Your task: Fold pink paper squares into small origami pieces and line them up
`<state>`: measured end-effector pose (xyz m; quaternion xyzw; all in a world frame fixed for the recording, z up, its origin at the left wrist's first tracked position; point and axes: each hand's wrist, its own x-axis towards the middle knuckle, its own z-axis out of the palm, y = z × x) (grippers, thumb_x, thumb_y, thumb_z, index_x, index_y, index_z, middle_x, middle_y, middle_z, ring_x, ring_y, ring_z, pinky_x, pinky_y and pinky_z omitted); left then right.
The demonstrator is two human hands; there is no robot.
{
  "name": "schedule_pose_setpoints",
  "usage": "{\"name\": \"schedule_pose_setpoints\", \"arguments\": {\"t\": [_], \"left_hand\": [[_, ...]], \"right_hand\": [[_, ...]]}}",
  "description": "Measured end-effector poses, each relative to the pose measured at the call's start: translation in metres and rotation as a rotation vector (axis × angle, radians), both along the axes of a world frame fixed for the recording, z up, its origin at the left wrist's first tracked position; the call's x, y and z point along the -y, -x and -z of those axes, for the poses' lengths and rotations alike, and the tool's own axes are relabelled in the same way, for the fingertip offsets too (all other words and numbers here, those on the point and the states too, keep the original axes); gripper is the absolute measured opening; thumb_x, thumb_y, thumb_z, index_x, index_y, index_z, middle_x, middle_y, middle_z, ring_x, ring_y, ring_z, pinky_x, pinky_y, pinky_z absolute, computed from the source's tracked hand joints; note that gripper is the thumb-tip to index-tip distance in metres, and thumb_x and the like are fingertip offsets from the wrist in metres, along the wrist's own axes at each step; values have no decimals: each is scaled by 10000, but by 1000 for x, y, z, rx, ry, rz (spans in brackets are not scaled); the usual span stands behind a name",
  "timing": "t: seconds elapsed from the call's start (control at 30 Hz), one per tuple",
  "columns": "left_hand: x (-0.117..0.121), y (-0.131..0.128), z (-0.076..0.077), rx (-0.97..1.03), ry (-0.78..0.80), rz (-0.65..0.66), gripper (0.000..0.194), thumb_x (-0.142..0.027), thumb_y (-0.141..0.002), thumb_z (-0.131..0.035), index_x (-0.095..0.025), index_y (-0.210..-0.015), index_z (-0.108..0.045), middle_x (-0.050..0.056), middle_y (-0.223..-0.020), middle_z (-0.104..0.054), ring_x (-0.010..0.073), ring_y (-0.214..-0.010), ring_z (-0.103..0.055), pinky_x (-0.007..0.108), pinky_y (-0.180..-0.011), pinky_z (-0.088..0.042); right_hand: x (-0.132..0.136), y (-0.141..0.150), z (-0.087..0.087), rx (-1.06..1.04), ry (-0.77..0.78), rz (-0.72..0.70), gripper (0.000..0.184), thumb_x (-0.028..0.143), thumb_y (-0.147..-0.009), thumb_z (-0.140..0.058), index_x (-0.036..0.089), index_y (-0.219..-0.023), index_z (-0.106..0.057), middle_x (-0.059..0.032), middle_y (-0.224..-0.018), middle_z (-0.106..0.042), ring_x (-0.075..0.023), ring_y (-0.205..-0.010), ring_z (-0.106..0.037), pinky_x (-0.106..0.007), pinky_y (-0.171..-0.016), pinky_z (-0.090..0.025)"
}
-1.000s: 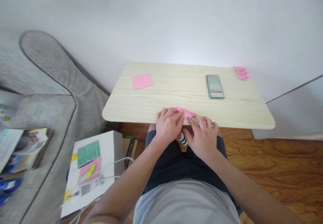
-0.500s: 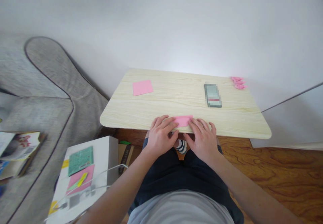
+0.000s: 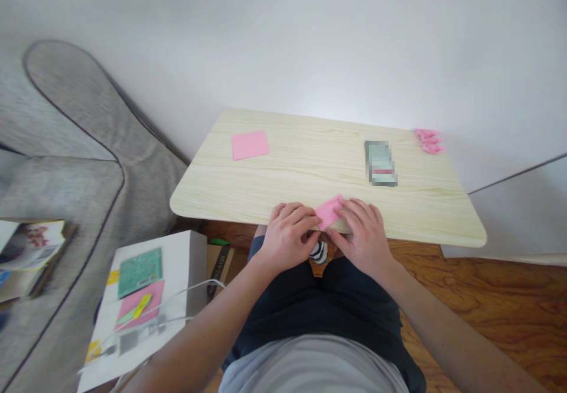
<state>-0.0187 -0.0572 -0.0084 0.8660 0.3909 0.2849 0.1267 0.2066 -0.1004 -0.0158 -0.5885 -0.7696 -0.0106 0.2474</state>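
A small folded pink paper (image 3: 328, 212) is at the near edge of the light wooden table (image 3: 266, 186), tilted with its far end up. My left hand (image 3: 287, 236) pinches its left side with curled fingers. My right hand (image 3: 365, 236) grips its right side, fingers bent over the paper. A flat pink paper square (image 3: 250, 145) lies at the table's far left. Three small folded pink paper pieces (image 3: 429, 140) sit at the far right corner.
A blurred rectangular object (image 3: 380, 163) lies on the table right of centre. A grey sofa (image 3: 66, 162) stands to the left, with books (image 3: 26, 257) on it. A white box (image 3: 146, 298) with cards and cables sits on the floor by my left knee.
The folded pink paper lay flat under my fingers half a second ago; now it is lifted and tilted between both hands. My hands have closed in on it.
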Motion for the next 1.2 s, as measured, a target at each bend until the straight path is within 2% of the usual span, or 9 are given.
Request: {"name": "schedule_pose_setpoints", "arguments": {"t": [0.13, 0.43, 0.67, 0.87, 1.2], "left_hand": [[0, 0, 3, 21, -8, 1, 156, -284, -951, -646, -283, -1026, -782, 27, -1164, -775, 226, -1150, -650, 444, -1044, -421], [-3, -5, 3, 21, 29, -15, 163, -321, -977, -650, -313, -983, -813, 12, -1118, -775, 215, -1096, -631, 432, -1008, -416], [-7, -8, 3, 28, 81, -36, 181, -335, -996, -631, -302, -937, -799, -10, -1080, -770, 205, -1065, -616, 421, -971, -418], [-15, -8, -5, -4, 160, -102, 84, -316, -921, -701, -260, -929, -764, 11, -1045, -743, 230, -1061, -594, 416, -933, -427], [-15, -4, -8, 11, 186, -146, 95, -294, -942, -675, -256, -893, -747, -2, -1101, -753, 223, -1108, -604, 421, -984, -416]], "right_hand": [[7, 6, 3, -67, -24, 6, 399, 404, -948, -680, 218, -1301, -677, -133, -1333, -695, -325, -1281, -588, -509, -1097, -409], [4, 7, 0, -107, -35, -55, 92, 278, -947, -701, 268, -1022, -754, -58, -1303, -720, -277, -1265, -595, -479, -1074, -423], [-1, 12, -11, -43, 63, -9, 100, 333, -978, -679, 262, -999, -746, -55, -1253, -714, -288, -1216, -584, -501, -1065, -405], [-7, 19, -19, -22, 132, 63, 118, 328, -993, -649, 241, -961, -722, -71, -1195, -704, -287, -1163, -579, -498, -1041, -403], [-10, 29, -25, 95, 171, 127, 144, 337, -999, -629, 220, -944, -691, -80, -1159, -692, -296, -1111, -564, -487, -1004, -391]]}}
